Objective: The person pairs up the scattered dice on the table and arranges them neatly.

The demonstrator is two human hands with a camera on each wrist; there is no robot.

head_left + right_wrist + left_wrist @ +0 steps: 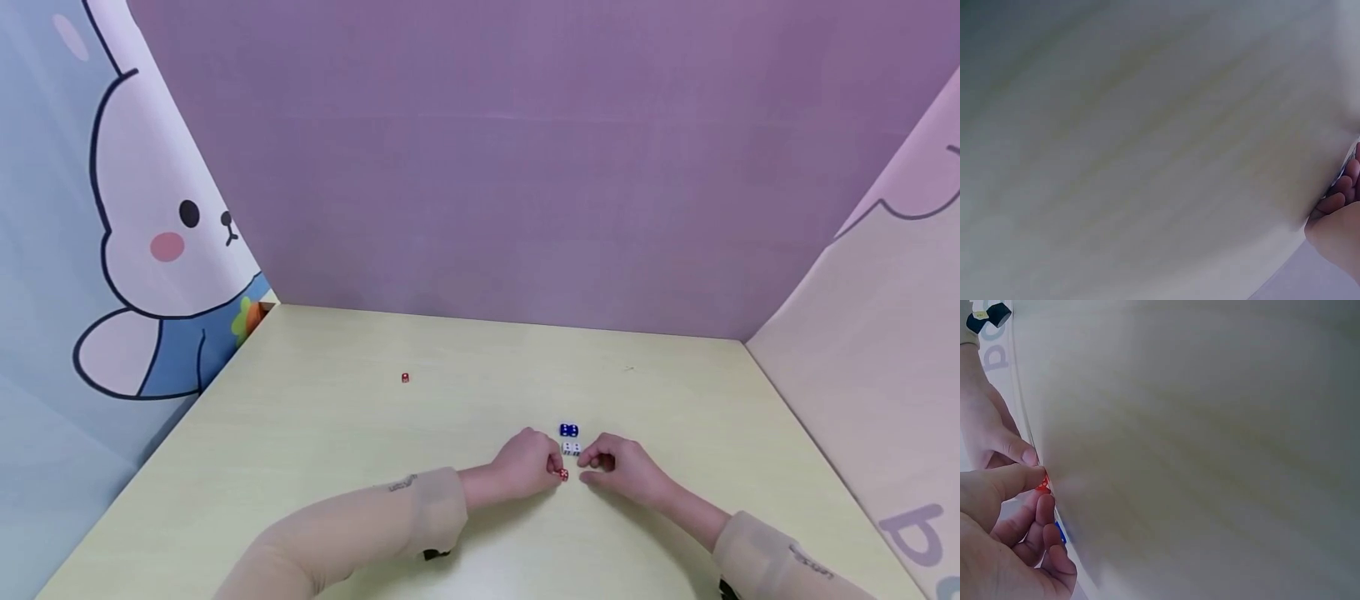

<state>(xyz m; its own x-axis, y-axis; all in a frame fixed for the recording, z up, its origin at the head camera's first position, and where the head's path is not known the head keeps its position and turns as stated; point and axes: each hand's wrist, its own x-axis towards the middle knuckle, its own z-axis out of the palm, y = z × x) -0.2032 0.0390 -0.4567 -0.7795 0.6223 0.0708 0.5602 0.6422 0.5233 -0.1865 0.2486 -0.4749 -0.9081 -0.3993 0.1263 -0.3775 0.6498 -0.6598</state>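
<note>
My left hand (527,467) pinches a red die (564,474) between thumb and finger, low at the tabletop. The left wrist view shows the same red die (1043,484) at the fingertips. Just beyond it two white dice (572,448) sit side by side, and behind those stand two blue dice (569,430). To the right of the dice is my right hand (626,468), its thumb apart from the bent fingers and nothing seen between them. Its fingertips come close to the white dice; whether they touch is unclear. Only part of that hand (1338,231) shows in the right wrist view.
Another red die (405,377) lies alone farther back on the left of the pale table (315,467). A purple panel (495,183) rises behind the table. Printed cloths flank it, a rabbit-patterned one (168,167) at the left.
</note>
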